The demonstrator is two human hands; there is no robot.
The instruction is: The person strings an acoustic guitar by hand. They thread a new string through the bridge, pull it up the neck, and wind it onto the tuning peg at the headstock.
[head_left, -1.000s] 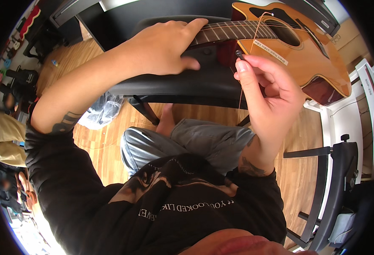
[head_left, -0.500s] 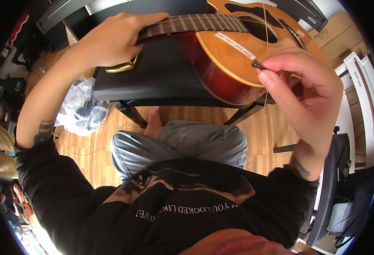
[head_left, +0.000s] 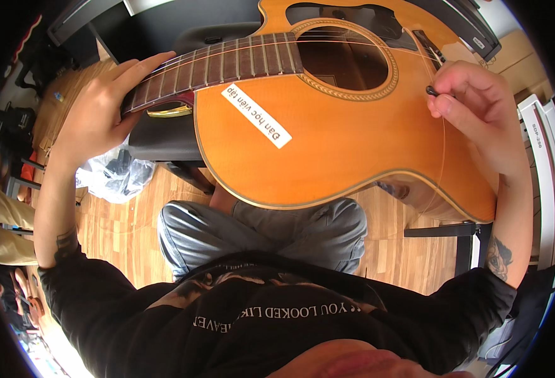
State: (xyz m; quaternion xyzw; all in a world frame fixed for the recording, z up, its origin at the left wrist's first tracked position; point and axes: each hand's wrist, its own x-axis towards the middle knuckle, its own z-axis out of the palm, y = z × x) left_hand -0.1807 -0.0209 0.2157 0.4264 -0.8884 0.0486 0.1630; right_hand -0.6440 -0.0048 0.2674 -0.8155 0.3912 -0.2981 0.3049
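Observation:
An orange acoustic guitar (head_left: 334,148) with a white paper label on its top lies nearly level in front of me. My left hand (head_left: 107,107) grips its fretted neck (head_left: 227,63) at the left. My right hand (head_left: 473,113), near the bridge (head_left: 428,47), pinches a small black peg (head_left: 433,90); a thin loose string runs down the guitar's top beside it. Other strings cross the sound hole (head_left: 346,60). A gold object (head_left: 170,111) shows partly beneath the neck.
A black padded bench (head_left: 161,138) is under the guitar, with a crumpled plastic bag (head_left: 113,179) on the wooden floor to its left. White equipment (head_left: 539,138) and cardboard (head_left: 504,57) line the right. A person in tan trousers (head_left: 6,227) is at the far left.
The guitar has come toward me and lower, covering much of the bench. My left hand moved left and down with the neck. My right hand moved right, still holding the black peg.

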